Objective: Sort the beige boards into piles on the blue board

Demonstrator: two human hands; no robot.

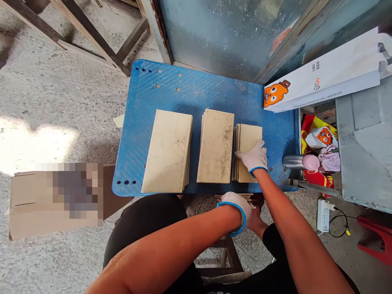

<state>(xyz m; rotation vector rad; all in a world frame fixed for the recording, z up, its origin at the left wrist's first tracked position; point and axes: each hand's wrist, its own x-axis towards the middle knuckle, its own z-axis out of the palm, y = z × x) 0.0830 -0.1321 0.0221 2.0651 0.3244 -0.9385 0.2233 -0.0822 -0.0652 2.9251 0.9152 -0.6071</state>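
My right hand [254, 157], in a white glove with a blue cuff, spans the smallest stack of thin pale boards [249, 134], thumb at its left edge and fingers at its right. Just below the table's front edge is my gloved left hand [235, 199]. Its fingers are hidden, and edges of more thin boards [251, 197] show beside it. To the left on the blue table stand a middle stack of boards [216, 143], darkly speckled on its right side, and a larger stack of wider boards [168, 151].
The blue plastic table [141, 106] has holes near its corners. A white paper bag [324, 69] lies across its back right corner. At the right are a metal flask [292, 162], a grey metal cabinet [364, 151] and a power strip [323, 216]. A cardboard box [30, 204] sits left.
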